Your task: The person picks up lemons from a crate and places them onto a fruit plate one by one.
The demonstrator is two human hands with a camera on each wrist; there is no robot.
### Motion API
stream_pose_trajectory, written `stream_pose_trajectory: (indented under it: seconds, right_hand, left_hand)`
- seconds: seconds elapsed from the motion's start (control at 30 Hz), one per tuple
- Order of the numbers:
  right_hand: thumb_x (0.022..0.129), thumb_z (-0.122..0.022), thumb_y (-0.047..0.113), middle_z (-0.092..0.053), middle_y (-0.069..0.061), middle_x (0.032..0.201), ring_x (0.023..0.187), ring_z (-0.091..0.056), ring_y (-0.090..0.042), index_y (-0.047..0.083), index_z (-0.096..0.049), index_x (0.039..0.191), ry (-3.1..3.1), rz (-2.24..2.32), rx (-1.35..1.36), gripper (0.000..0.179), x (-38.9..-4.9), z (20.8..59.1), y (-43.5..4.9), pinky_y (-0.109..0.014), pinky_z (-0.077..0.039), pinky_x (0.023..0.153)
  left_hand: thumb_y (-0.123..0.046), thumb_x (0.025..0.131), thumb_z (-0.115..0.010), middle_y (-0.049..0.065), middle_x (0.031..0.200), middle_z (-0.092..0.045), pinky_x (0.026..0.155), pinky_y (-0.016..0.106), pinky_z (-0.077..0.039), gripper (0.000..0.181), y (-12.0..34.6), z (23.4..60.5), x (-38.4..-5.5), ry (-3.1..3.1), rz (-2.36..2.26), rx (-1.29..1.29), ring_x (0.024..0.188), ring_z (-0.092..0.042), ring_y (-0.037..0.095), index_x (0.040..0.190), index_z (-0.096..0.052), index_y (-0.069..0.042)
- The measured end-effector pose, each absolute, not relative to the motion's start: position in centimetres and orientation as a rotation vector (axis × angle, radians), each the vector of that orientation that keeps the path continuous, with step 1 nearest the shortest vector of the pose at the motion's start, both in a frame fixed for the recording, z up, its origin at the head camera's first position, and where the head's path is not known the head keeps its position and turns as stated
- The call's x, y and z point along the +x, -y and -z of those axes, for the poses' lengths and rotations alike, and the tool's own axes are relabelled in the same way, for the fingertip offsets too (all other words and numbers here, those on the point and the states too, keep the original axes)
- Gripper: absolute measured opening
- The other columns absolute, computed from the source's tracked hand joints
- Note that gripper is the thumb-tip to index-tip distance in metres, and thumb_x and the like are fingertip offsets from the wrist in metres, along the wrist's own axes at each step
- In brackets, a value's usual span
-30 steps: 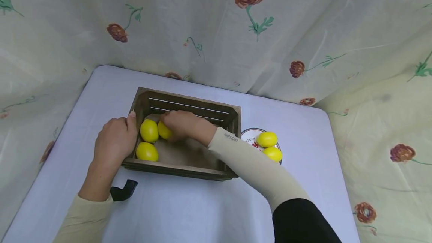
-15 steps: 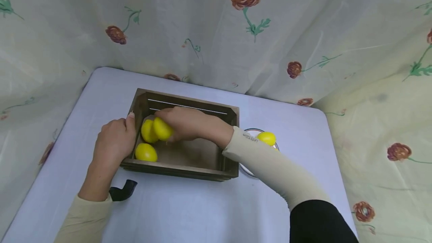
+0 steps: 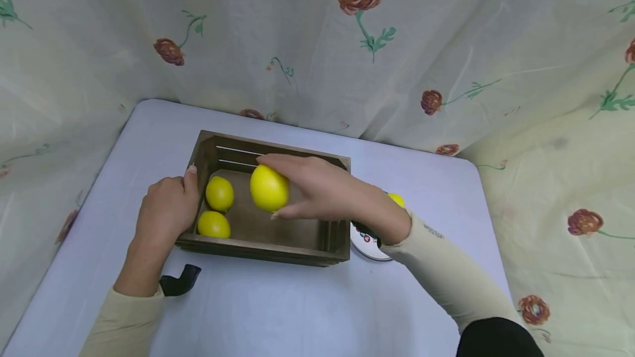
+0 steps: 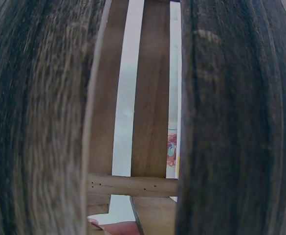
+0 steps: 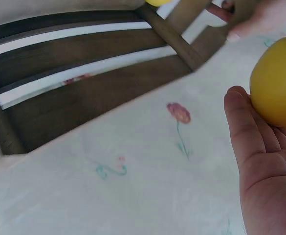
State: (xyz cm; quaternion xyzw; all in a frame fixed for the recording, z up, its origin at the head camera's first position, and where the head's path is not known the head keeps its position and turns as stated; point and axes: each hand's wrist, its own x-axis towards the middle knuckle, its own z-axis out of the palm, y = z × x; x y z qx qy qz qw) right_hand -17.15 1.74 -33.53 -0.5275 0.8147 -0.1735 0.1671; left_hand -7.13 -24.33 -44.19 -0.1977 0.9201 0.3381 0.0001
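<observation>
White table (image 3: pixel 278 313) carries wooden crate (image 3: pixel 263 253). Left hand (image 3: pixel 171 205) grips crate's left rim; right hand (image 3: pixel 324 189) holds yellow fruit (image 3: pixel 269 188) between thumb and fingers, over the crate. Other two yellow fruits (image 3: pixel 214 225) sit inside, left end. Best: left hand braces crate, held one clears rim before any sideways move, grip light but sure. Versus half a second ago: held one sits farther right, apart from its neighbour; crate about unchanged.

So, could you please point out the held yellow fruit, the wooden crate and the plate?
Held yellow fruit (image 3: pixel 268 188), head view: its visible middle.
Wooden crate (image 3: pixel 263 252), head view: its near wall.
Plate (image 3: pixel 364 246), head view: bare white part.
</observation>
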Motion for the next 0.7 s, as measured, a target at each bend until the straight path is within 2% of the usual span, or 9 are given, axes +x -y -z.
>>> stream_pose_trajectory:
  seconds: [0.1,0.27,0.33,0.53,0.7]
  right_hand:
    - [0.086,-0.088,0.033,-0.056,-0.003,0.151,0.127,-0.06,-0.017,0.008,-0.045,0.156,-2.366,0.57,-1.474,0.086,-16.4,33.0,-3.7,-0.037,-0.046,0.109]
    - [0.084,-0.09,0.034,-0.054,0.0,0.152,0.128,-0.058,-0.017,0.013,-0.044,0.157,-2.472,0.708,-1.38,0.088,-15.3,32.7,-7.3,-0.045,-0.047,0.106]
    - [0.083,-0.091,0.032,-0.054,0.0,0.153,0.125,-0.06,-0.018,0.014,-0.044,0.157,-2.517,0.79,-1.321,0.089,-15.0,32.9,-9.0,-0.044,-0.051,0.104]
    - [0.08,-0.094,0.023,-0.061,-0.001,0.143,0.109,-0.067,-0.021,0.017,-0.047,0.155,-2.702,0.933,-1.065,0.089,-14.1,33.9,-13.9,-0.042,-0.059,0.089]
    - [0.079,-0.093,0.014,-0.061,-0.003,0.143,0.118,-0.068,-0.028,0.015,-0.047,0.155,-2.782,0.992,-0.892,0.089,-13.6,36.0,-16.6,-0.046,-0.057,0.096]
  left_hand:
    - [-0.045,0.113,-0.025,0.028,0.08,-0.063,0.049,0.042,-0.046,0.076,24.2,44.2,-7.1,-2.887,-1.061,-0.624,0.065,-0.06,0.041,0.078,-0.068,0.007]
    - [-0.044,0.113,-0.025,0.035,0.096,-0.065,0.058,0.053,-0.052,0.075,24.0,44.2,-7.1,-2.888,-1.074,-0.635,0.079,-0.064,0.05,0.098,-0.068,0.016]
    - [-0.044,0.113,-0.025,0.036,0.1,-0.065,0.063,0.057,-0.053,0.074,23.9,44.2,-7.1,-2.89,-1.083,-0.635,0.085,-0.064,0.052,0.106,-0.067,0.018]
    - [-0.045,0.112,-0.023,0.036,0.104,-0.066,0.067,0.061,-0.052,0.075,24.1,44.2,-7.2,-2.876,-1.06,-0.606,0.089,-0.065,0.054,0.11,-0.065,0.017]
    - [-0.043,0.113,-0.021,0.04,0.109,-0.065,0.073,0.067,-0.053,0.076,24.4,44.2,-7.1,-2.861,-1.056,-0.584,0.095,-0.064,0.059,0.116,-0.062,0.02]
